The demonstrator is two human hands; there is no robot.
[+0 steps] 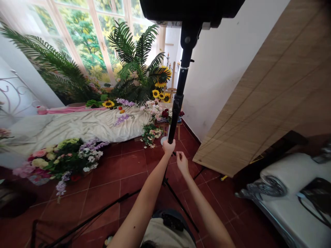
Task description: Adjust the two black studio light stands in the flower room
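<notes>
A black light stand (176, 109) rises in front of me, with a large black lamp head (192, 8) at its top, cut off by the upper edge. My left hand (169, 147) is wrapped round its pole. Just to the right, my right hand (182, 161) has its fingers pinched together beside the pole, at a small dark knob or lever. Whether the fingertips grip that part is too small to tell. Below my hands the stand's thin black legs (181, 203) spread over the floor.
A bed (93, 125) with cream cloth and flowers lies at left, under a window. A flower arrangement (62, 158) stands before it. At right are a wooden blind (240, 103) and a white sofa (292, 193). Red tiles (131, 165) cover the floor.
</notes>
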